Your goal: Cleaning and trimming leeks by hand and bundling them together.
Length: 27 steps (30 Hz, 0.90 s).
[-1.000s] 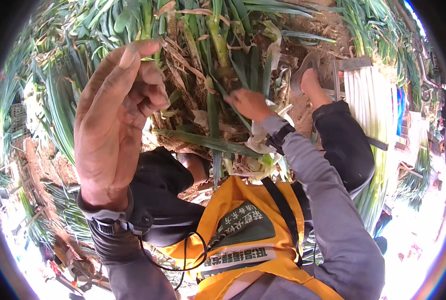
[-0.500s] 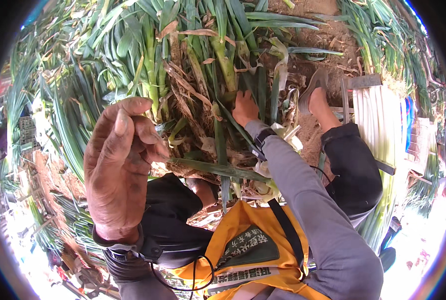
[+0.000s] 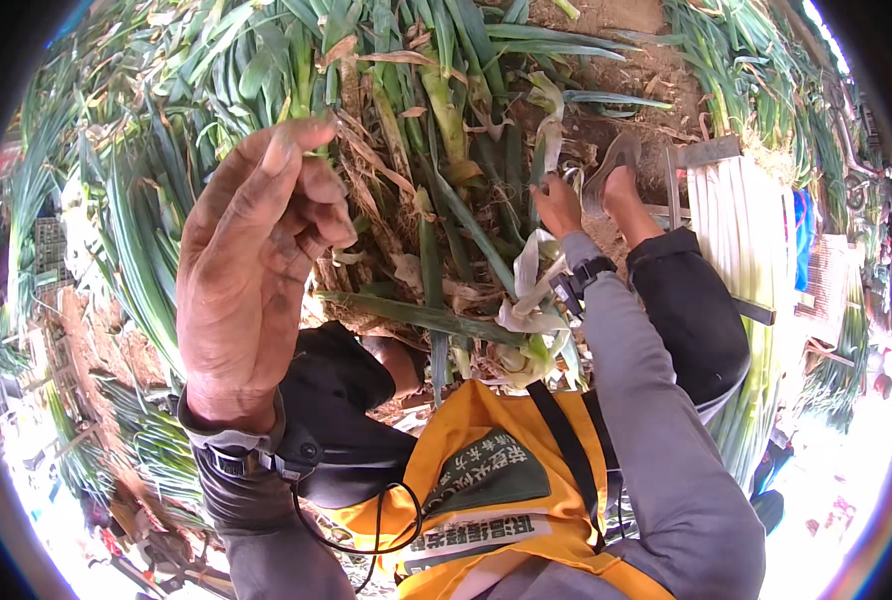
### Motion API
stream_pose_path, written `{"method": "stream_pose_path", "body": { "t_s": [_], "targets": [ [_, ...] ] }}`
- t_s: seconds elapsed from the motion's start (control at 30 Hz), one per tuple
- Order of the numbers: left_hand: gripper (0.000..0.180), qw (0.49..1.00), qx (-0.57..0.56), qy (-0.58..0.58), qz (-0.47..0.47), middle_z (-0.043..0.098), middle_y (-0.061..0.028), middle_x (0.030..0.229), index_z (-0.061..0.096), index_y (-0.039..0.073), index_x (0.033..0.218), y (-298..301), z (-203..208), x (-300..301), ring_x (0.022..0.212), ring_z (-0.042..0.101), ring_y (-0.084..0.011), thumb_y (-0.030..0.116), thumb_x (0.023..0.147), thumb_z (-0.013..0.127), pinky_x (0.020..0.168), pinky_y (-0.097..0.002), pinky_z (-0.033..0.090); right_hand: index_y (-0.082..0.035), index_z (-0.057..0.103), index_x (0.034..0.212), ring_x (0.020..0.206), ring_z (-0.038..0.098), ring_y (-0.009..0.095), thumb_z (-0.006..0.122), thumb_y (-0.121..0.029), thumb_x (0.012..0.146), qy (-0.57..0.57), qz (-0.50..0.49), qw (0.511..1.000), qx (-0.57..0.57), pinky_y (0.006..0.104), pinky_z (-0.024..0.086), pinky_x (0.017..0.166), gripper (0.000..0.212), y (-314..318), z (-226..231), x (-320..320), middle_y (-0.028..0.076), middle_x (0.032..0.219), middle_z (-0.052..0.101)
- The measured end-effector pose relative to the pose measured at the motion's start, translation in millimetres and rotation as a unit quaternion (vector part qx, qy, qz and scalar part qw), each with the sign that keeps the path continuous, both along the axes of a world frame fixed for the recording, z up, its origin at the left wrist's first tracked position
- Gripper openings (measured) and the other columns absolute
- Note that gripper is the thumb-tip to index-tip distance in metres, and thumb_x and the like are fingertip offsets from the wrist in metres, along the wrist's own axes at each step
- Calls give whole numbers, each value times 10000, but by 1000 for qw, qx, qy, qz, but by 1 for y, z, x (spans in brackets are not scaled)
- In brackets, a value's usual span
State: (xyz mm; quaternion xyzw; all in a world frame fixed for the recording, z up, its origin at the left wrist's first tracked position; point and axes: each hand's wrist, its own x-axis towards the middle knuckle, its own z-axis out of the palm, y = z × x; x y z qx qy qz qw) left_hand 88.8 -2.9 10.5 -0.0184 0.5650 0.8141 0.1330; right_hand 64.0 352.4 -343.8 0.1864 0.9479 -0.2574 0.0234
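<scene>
My left hand [image 3: 251,270] is raised on the left, palm toward me. Its fingers are half curled, and nothing shows in them. Farther right, my right hand [image 3: 560,208] is low over the ground beside my foot. Its fingers are bent in next to a pale, limp leaf [image 3: 548,115]; whatever they hold is hidden. Leeks [image 3: 449,115] with long green leaves and dry brown husks lie in front of me. One long green leaf [image 3: 421,315] crosses near my knees, and peeled whitish leaf scraps [image 3: 526,315] lie below my right wrist.
At my right, trimmed white leeks [image 3: 731,225] are stacked in a low frame [image 3: 711,152]. My sandalled foot [image 3: 621,185] is beside it on brown soil [image 3: 626,80]. Bundled green leeks [image 3: 131,260] pile up at left. A yellow apron [image 3: 476,410] covers my lap.
My right hand has moved right, away from the base of a leek, toward my foot. My left hand has risen slightly and shifted a little to the right.
</scene>
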Motion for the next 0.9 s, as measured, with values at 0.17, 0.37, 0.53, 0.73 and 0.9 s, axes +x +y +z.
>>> {"method": "stream_pose_path", "body": {
  "t_s": [0.17,0.37,0.53,0.73,0.9],
  "targets": [
    [347,1000,-3,11,-13,615,-36,884,606,-20,1191,4,-4,3,777,575,-127,262,992,575,734,-261,474,-29,684,1087,966,637,415,609,-217,909,40,84,986,-136,476,499,835,269,-63,11,-3,230,1012,683],
    [356,1000,-29,-4,-1,608,-39,889,596,-22,1204,4,-13,-7,774,578,-119,270,1004,557,728,-256,478,-17,633,976,948,640,424,612,-167,800,-57,44,997,40,517,511,811,232,-127,-27,-5,219,1045,639],
    [366,999,-26,-21,27,594,-34,873,594,-25,1202,2,-14,-10,758,581,-106,282,1006,557,710,-238,482,-21,628,992,966,620,439,633,-179,782,-12,57,997,41,518,504,838,263,-126,-38,-2,235,1074,617],
    [350,999,-40,-9,7,606,-39,898,605,-23,1187,5,-12,-11,778,582,-110,267,996,571,724,-253,483,18,631,987,949,629,461,713,-298,790,-5,10,1000,26,501,508,815,382,-74,5,-7,262,1014,646],
    [322,1000,-12,-7,2,612,-35,902,619,-10,1170,3,-15,-13,804,583,-115,252,984,587,746,-268,481,52,614,925,898,638,444,725,-362,766,12,14,1000,1,503,507,764,457,-16,78,-20,280,909,650]
  ]
}}
